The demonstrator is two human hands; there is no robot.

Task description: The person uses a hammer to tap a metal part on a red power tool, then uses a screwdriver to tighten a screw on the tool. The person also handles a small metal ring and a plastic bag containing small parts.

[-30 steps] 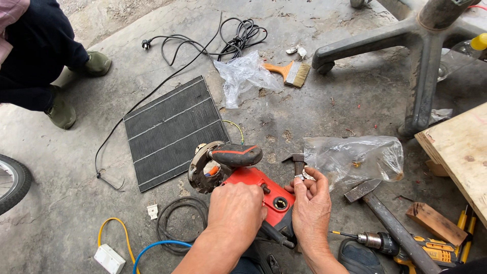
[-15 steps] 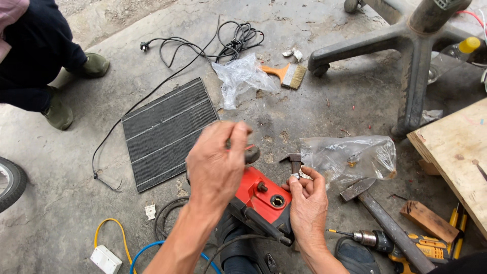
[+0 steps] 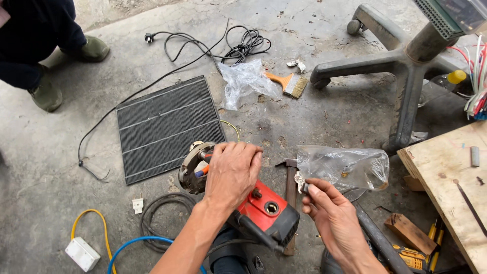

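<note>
Head view: left hand (image 3: 232, 170) grips the red-and-black power tool (image 3: 253, 208); right hand (image 3: 332, 218) pinches a small metal part (image 3: 302, 183).

Hammer (image 3: 290, 177) and bag (image 3: 342, 167) between hands.

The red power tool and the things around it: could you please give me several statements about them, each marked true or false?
1. The left hand rests on the red power tool. True.
2. The right hand holds the paintbrush. False: it pinches a small metal piece; the brush lies on the floor.
3. The black ribbed panel lies flat on the concrete. True.
4. The clear plastic bag sits on the wooden board. False: it lies on the floor beside it.
</note>
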